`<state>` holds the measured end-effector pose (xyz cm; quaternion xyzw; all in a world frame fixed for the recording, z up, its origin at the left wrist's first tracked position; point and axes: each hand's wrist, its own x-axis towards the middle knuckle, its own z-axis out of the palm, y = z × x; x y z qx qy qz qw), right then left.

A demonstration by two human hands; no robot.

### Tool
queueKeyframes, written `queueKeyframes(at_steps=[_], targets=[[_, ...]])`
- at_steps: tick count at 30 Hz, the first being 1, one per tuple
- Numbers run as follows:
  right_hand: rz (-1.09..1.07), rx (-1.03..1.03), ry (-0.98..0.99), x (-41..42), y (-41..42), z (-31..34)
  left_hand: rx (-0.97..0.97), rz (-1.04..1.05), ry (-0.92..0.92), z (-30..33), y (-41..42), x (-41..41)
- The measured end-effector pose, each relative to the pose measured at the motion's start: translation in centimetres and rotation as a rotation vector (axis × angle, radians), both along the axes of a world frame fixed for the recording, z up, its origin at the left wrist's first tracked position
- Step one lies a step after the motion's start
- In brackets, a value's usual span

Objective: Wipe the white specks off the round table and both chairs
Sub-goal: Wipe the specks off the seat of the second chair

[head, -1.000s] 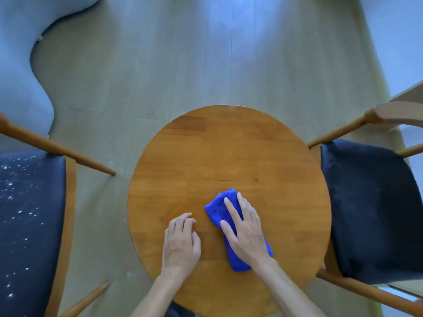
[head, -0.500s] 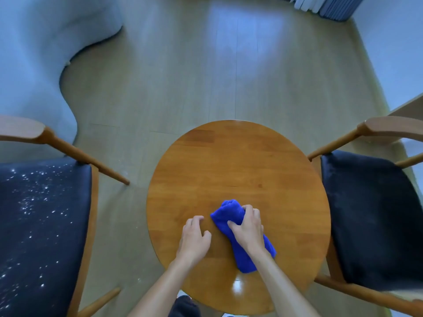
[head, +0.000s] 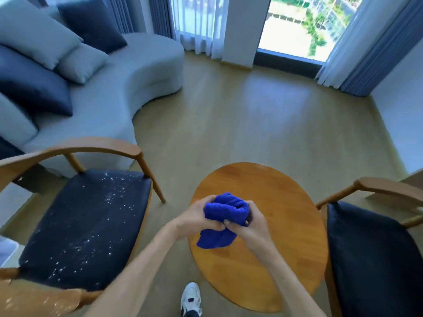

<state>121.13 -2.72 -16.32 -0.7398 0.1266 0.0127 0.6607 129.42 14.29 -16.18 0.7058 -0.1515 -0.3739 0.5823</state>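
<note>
- Above the round desk [head: 274,202], both hands are raised clear of the wood and hold the blue cloth [head: 223,216] between them.
- Left hand [head: 196,218]: fingers curled around the left side of the bundle, thumb meeting the other hand's at the lower fold.
- Right hand [head: 251,225]: fingers wrapped around the right side, pinching the same fold. Neither hand is spread flat.
- Handling: the cloth appears light, soft and limp. It bunches into a thick wad at the top, and a loose flap hangs below the hands. It should fold or crumple freely, with no risk of breakage.
- Grip advice: gather the wad in the palm and tuck in the hanging flap so it does not drag specks back across a cleaned surface.
- Difference from half a second ago: the cloth lay on the desk under the right hand, and the left hand rested flat beside it. Now both hands have lifted it and are bunching it.
- View change: the camera has tilted up, bringing a sofa [head: 114,88] and window [head: 304,24] into sight.
- Work status: the desk shows no specks. The left chair [head: 87,220] seat is densely speckled white. The right chair [head: 370,259] seat looks clean.
</note>
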Motion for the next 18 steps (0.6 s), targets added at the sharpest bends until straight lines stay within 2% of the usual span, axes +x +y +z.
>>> queueKeyframes(at_steps=[3, 6, 9, 13, 18], targets=[[0.147, 0.08, -0.091, -0.7, 1.5, 4.0, -0.044, 0.093, -0.074, 5.1, 2.8, -2.3], [0.223, 0.101, -0.173, -2.1, 3.6, 6.3, -0.089, 0.278, -0.114, 8.0, 6.0, -4.7], [0.239, -0.055, -0.253, -3.6, 7.2, 5.8, -0.124, 0.476, -0.159, 9.9, 9.5, -6.6], [0.288, -0.291, -0.477, -4.7, 14.6, 4.8, -0.128, 0.705, -0.175, 12.0, 14.3, -8.3], [0.304, -0.357, -0.615, -4.3, 25.7, 4.5, -0.031, 0.921, -0.205, 12.9, 20.8, -9.8]])
